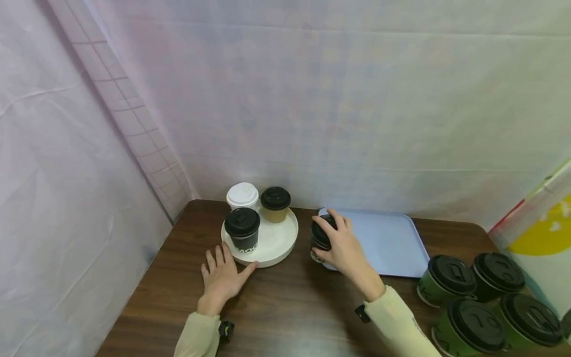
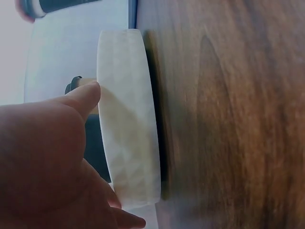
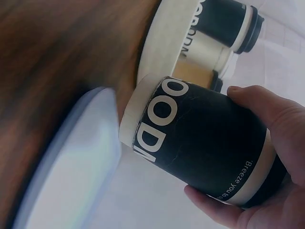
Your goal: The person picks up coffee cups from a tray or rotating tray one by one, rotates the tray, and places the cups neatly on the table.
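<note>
The left hand [image 1: 223, 280] has its fingers spread and gripping nothing, the thumb tip at the rim of the round tray [image 1: 279, 243]. A light touch there should be enough to steady the tray; pressing hard on the rim could tip it. Just beyond those fingertips the black cup [image 1: 243, 230] stands upright in the tray, with the white cup [image 1: 243, 195] and the tan cup [image 1: 275, 205] farther from the fingers. A bare stretch of tray floor lies past the thumb, to its right.

The right hand [image 1: 345, 248] grasps the held cup [image 3: 198, 140] high up near the lid, thumb on one side and fingers on the other. The step in hand looks to be carrying this cup: best squeeze the side wall gently, not rely on the lid, and keep the cup level. Whether its base touches anything, I cannot tell. The base is beside the left edge of the blue tray [image 1: 388, 243], which spreads right from under those fingers, so that rim could catch it.

Green cups [image 1: 448, 280] stand well right of the right fingers but near the right sleeve [image 1: 399, 322]; keep that elbow in.
</note>
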### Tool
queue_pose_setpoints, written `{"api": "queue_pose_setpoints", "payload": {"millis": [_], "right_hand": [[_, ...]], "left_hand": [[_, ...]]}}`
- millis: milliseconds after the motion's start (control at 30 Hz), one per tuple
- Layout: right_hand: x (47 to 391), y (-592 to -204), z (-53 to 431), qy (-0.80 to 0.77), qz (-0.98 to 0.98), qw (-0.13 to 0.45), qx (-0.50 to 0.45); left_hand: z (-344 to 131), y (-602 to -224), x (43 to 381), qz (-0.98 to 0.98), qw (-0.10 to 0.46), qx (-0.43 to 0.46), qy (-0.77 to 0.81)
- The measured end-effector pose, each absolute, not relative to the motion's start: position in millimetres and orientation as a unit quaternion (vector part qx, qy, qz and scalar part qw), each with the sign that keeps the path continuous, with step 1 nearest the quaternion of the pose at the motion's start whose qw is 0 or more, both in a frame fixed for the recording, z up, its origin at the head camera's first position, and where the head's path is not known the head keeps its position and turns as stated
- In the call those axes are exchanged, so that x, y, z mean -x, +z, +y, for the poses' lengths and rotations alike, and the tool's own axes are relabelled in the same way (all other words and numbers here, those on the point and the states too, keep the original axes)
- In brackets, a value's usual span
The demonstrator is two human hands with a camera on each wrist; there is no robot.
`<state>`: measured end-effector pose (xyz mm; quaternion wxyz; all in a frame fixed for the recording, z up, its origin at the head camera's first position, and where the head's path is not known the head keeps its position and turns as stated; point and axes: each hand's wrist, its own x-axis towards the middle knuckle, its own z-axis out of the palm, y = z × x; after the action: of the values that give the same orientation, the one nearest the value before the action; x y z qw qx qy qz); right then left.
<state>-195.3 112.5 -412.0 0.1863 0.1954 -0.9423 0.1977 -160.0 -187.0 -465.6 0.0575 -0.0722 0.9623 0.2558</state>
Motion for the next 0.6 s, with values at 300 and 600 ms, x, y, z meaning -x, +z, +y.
{"api": "queue_pose_setpoints", "payload": {"millis": [300,600], "right_hand": [[176,-418,144,0.2,-0.947,0.188,-0.169],[158,-420,167,0.192,-0.952,0.189,-0.145]], "left_hand": [[-187,-465,159,0.963,0.056,0.071,0.255],[-187,-464,159,0.961,0.063,0.072,0.259]]}}
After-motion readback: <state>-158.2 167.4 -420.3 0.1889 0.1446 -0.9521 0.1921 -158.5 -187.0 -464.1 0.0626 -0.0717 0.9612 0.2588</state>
